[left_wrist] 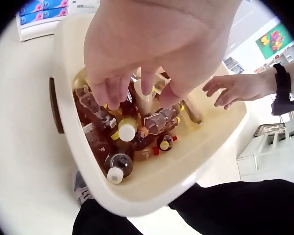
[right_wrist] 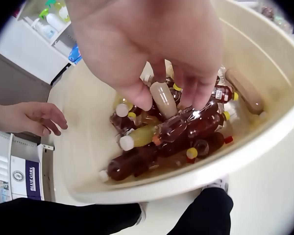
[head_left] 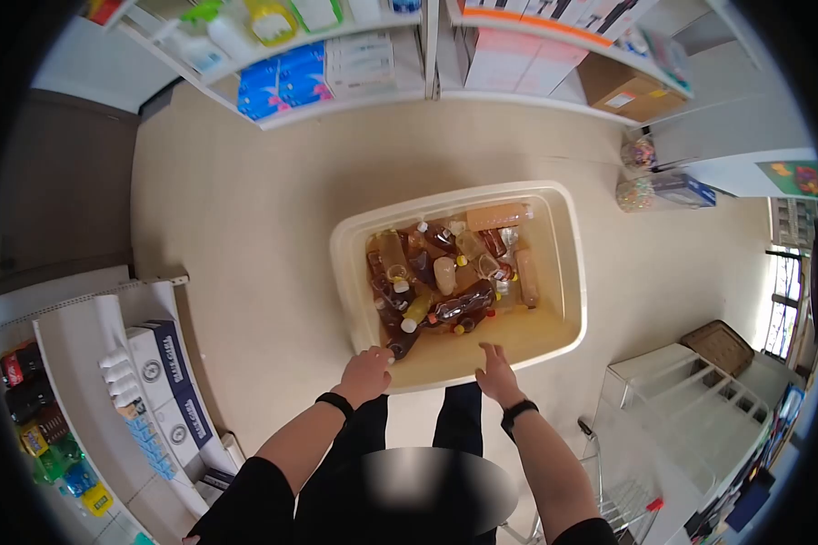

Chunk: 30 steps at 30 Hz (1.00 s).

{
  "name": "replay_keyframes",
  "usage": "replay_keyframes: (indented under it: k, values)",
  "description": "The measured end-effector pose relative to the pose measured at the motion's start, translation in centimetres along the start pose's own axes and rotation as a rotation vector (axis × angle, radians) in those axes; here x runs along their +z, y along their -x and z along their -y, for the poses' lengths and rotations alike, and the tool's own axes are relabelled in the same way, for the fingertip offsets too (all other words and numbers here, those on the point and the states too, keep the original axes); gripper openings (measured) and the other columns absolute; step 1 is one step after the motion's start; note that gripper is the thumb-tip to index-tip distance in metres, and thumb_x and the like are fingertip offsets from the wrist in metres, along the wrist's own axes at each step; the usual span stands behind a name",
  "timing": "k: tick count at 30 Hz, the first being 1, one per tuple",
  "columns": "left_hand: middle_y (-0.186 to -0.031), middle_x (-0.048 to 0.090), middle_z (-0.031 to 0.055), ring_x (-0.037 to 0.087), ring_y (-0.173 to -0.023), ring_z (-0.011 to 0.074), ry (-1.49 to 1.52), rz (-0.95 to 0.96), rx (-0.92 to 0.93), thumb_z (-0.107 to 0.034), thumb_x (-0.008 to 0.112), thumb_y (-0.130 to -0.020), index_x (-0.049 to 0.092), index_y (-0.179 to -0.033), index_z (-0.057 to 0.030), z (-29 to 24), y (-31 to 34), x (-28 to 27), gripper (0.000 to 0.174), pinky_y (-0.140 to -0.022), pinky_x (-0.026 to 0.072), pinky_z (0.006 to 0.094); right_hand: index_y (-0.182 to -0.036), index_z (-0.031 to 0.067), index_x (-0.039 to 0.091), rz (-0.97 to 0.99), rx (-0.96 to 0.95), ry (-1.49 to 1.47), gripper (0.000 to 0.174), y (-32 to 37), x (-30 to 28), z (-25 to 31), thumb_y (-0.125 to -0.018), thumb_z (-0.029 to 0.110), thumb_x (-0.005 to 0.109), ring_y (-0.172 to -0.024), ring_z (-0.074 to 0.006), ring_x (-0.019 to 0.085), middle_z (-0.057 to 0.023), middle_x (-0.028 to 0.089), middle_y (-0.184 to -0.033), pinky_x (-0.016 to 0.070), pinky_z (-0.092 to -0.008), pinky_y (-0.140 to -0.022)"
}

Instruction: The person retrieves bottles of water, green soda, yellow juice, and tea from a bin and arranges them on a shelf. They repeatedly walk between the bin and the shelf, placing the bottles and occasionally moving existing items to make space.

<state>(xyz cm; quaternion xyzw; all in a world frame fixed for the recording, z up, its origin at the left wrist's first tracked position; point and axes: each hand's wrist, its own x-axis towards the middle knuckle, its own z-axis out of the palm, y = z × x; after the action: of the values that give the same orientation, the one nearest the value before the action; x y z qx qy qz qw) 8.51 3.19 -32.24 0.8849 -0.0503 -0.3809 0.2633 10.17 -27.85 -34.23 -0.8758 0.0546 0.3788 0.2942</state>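
A large cream tub (head_left: 344, 300) stands on the floor, with many bottles of brown, yellow and pale liquid lying in it. My left hand (head_left: 368, 374) is at the tub's near left, by a dark bottle (head_left: 400, 345); its fingers hang loosely bent in the left wrist view. At the near side, right of centre, my right hand (head_left: 500, 374) has its fingers spread and slightly bent. Beneath it in the right wrist view lie a pale bottle (right_wrist: 164, 100) and a dark brown bottle (right_wrist: 132, 163). Neither hand holds a bottle; whether the left touches the rim I cannot tell.
Shelves with boxes and spray bottles (head_left: 211, 27) line the far side. A lower shelf unit with white boxes (head_left: 168, 391) is on the left. A white rack (head_left: 691, 391) stands at the right, two jars (head_left: 634, 193) behind it. My legs are against the tub's near side.
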Motion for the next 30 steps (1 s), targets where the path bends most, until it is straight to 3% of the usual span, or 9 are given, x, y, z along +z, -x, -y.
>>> replay_keyframes:
  k: [6, 9, 12, 15, 17, 21, 24, 26, 30]
  values:
    - [-0.134, 0.045, 0.023, 0.056, -0.11, 0.0409, 0.078, -0.055, -0.156, -0.017, 0.066, -0.081, 0.041, -0.135, -0.0081, 2.3, -13.0, 8.4, 0.06, -0.09, 0.0497, 0.0455, -0.135, 0.009, 0.044, -0.033, -0.144, 0.217, 0.061, -18.8, 0.7, -5.6, -0.077, 0.001, 0.061, -0.126, -0.0395, 0.046, -0.0178, 0.045, -0.137, 0.0447, -0.0482, -0.1]
    - [-0.128, 0.05, 0.0237, 0.056, -0.111, 0.0405, 0.123, -0.194, -0.186, -0.02, 0.067, -0.082, 0.037, -0.138, -0.0056, 3.9, -17.4, 13.5, 0.065, -0.089, 0.0499, 0.0458, -0.135, 0.0107, 0.045, 0.088, -0.325, 0.555, 0.061, -22.6, 1.6, -7.1, -0.077, -0.001, 0.06, -0.128, -0.0333, 0.045, -0.0111, 0.046, -0.138, 0.0431, -0.0457, -0.101]
    - [-0.122, 0.054, 0.0244, 0.055, -0.111, 0.0401, 0.145, -0.047, -0.398, -0.02, 0.067, -0.082, 0.033, -0.142, -0.0048, 4.1, -19.7, 15.1, 0.071, -0.089, 0.0495, 0.0465, -0.131, 0.0142, 0.049, 0.058, -0.584, 0.706, 0.055, -24.6, 4.3, -9.6, -0.079, 0.005, 0.063, -0.121, -0.0252, 0.049, -0.0043, 0.049, -0.132, 0.0434, -0.0407, -0.098]
    - [-0.11, 0.06, 0.0239, 0.06, -0.103, 0.0394, 0.128, -0.084, -0.391, -0.023, 0.066, -0.084, 0.03, -0.145, -0.0046, 3.6, -19.4, 14.9, 0.073, -0.084, 0.0508, 0.0477, -0.129, 0.0139, 0.051, 0.005, -0.515, 0.845, 0.05, -24.5, 5.0, -9.8, -0.081, 0.009, 0.063, -0.121, -0.0254, 0.05, -0.0048, 0.051, -0.131, 0.0412, -0.0397, -0.099]
    - [-0.105, 0.061, 0.0237, 0.062, -0.097, 0.0395, 0.193, -0.004, -0.443, -0.025, 0.064, -0.085, 0.03, -0.145, -0.0041, 2.2, -18.3, 12.9, 0.073, -0.081, 0.0513, 0.0481, -0.124, 0.0129, 0.053, 0.157, -0.299, 0.864, 0.042, -24.5, 4.4, -9.9, -0.083, 0.012, 0.061, -0.119, -0.0255, 0.05, -0.0058, 0.054, -0.125, 0.0403, -0.0403, -0.099]
    - [-0.094, 0.064, 0.0228, 0.065, -0.081, 0.0399, 0.218, 0.033, -0.347, -0.029, 0.061, -0.087, 0.031, -0.145, -0.0029, 0.3, -14.6, 11.5, 0.07, -0.072, 0.0526, 0.049, -0.119, 0.0107, 0.054, 0.036, -0.443, 0.905, 0.036, -22.2, 1.9, -13.8, -0.084, 0.012, 0.059, -0.118, -0.0262, 0.051, -0.0074, 0.055, -0.121, 0.0404, -0.042, -0.099]
    - [-0.089, 0.065, 0.0193, 0.065, -0.081, 0.0381, 0.232, 0.019, -0.309, -0.03, 0.062, -0.087, 0.038, -0.137, -0.0051, -1.5, -12.1, 10.5, 0.061, -0.07, 0.0528, 0.0471, -0.116, 0.0099, 0.054, 0.147, -0.291, 1.066, 0.03, -21.0, -0.5, -14.8, -0.087, 0.013, 0.056, -0.116, -0.0268, 0.052, -0.0094, 0.056, -0.118, 0.0414, -0.0419, -0.097]
    - [-0.086, 0.066, 0.0177, 0.065, -0.079, 0.0371, 0.245, 0.034, -0.288, -0.03, 0.063, -0.086, 0.041, -0.135, -0.0061, -2.4, -10.8, 10.7, 0.058, -0.069, 0.0528, 0.0465, -0.116, 0.009, 0.054, 0.014, -0.011, 1.034, 0.029, -20.6, -1.6, -15.5, -0.087, 0.011, 0.057, -0.114, -0.0272, 0.054, -0.01, 0.057, -0.117, 0.0428, -0.042, -0.096]
    - [-0.08, 0.065, 0.0151, 0.065, -0.072, 0.0344, 0.156, -0.016, -0.257, -0.032, 0.064, -0.085, 0.046, -0.129, -0.0071, -2.3, -9.4, 12.2, 0.053, -0.064, 0.0523, 0.0444, -0.116, 0.0095, 0.054, -0.032, -0.049, 1.035, 0.029, -21.4, -1.6, -16.6, -0.087, 0.01, 0.057, -0.112, -0.0272, 0.056, -0.0094, 0.058, -0.114, 0.0455, -0.0427, -0.094]
